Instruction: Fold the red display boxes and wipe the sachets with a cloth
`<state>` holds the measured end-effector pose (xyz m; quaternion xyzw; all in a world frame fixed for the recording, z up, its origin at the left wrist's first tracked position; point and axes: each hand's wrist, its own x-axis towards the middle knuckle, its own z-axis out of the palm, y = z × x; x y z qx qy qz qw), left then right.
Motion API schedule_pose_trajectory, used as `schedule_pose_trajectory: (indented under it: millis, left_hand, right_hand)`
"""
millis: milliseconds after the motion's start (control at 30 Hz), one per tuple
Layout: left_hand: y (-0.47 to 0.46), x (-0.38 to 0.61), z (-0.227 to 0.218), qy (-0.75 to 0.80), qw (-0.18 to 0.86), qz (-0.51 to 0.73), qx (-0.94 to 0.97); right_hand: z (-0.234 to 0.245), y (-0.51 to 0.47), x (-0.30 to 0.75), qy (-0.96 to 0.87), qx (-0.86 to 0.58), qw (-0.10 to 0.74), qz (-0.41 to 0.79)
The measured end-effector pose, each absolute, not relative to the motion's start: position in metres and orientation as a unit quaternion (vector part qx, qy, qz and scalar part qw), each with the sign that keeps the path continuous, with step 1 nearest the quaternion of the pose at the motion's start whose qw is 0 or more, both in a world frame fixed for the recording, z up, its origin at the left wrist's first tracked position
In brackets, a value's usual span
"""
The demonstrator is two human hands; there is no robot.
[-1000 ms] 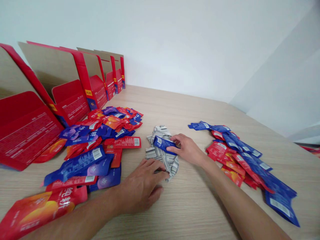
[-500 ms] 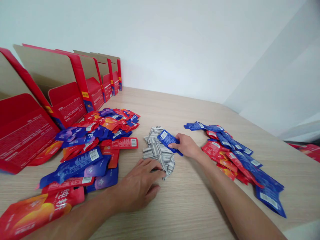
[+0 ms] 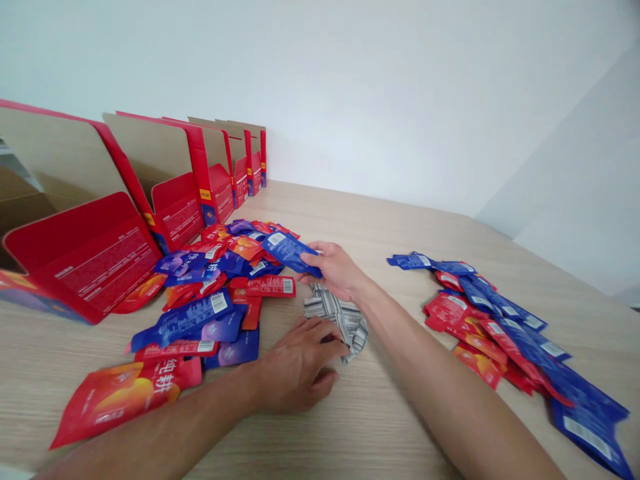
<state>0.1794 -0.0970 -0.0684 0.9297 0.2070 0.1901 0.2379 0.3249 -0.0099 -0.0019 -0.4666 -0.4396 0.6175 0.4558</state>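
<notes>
Right hand (image 3: pixel 336 270) pinches a blue packet (image 3: pixel 290 250) above the left pile (image 3: pixel 200 313); print unreadable.
Left hand (image 3: pixel 295 365) lies flat, unclenched, fingertips on the striped bundle (image 3: pixel 345 319), partly hidden under the hands.

Your left hand (image 3: pixel 295 367) lies on the pale wooden table (image 3: pixel 380 427), fingertips touching the grey-and-white striped bundle of packets (image 3: pixel 345 319). From that bundle, a heap of red and blue foil packets (image 3: pixel 215 287) spreads at 9 to 11 o'clock. Your right hand (image 3: pixel 335 270) holds a flat blue foil packet (image 3: pixel 290 252) over its edge, perhaps just clear of it. A row of open red cardboard boxes (image 3: pixel 175 200) stands behind the heap at 10 o'clock. A second spread of red and blue packets (image 3: pixel 500 320) lies well apart at 3 o'clock, and a large red foil pouch (image 3: pixel 125 397) at 8.
</notes>
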Motion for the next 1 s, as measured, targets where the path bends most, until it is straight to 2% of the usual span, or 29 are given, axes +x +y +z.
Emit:
schedule_pose_trajectory:
  millis: [133, 233, 433, 500, 633, 733, 833, 1000]
  left_hand:
    - [-0.096, 0.178, -0.068, 0.211, 0.257, 0.185, 0.925]
    - [-0.094, 0.177, -0.066, 0.200, 0.268, 0.184, 0.924]
    - [-0.092, 0.176, -0.065, 0.188, 0.268, 0.191, 0.926]
    - [-0.092, 0.177, -0.067, 0.189, 0.268, 0.198, 0.924]
    - [-0.091, 0.178, -0.071, 0.169, 0.273, 0.227, 0.919]
    - [-0.091, 0.177, -0.072, 0.158, 0.282, 0.232, 0.918]
    - [-0.091, 0.176, -0.069, 0.172, 0.286, 0.222, 0.916]
    - [-0.092, 0.175, -0.068, 0.200, 0.275, 0.204, 0.918]
  right_hand:
    - [-0.009, 0.016, 0.268, -0.418, -0.417, 0.430, 0.683]
    - [-0.014, 0.027, 0.240, -0.403, -0.375, 0.443, 0.708]
    - [-0.016, 0.027, 0.237, -0.425, -0.288, 0.448, 0.732]
    - [-0.016, 0.027, 0.239, -0.430, -0.300, 0.454, 0.720]
    - [-0.020, 0.033, 0.228, -0.431, -0.412, 0.485, 0.640]
    - [-0.023, 0.035, 0.221, -0.450, -0.411, 0.488, 0.625]
    - [-0.023, 0.027, 0.231, -0.538, -0.400, 0.455, 0.586]
    - [-0.022, -0.007, 0.298, -0.740, -0.491, 0.361, 0.283]
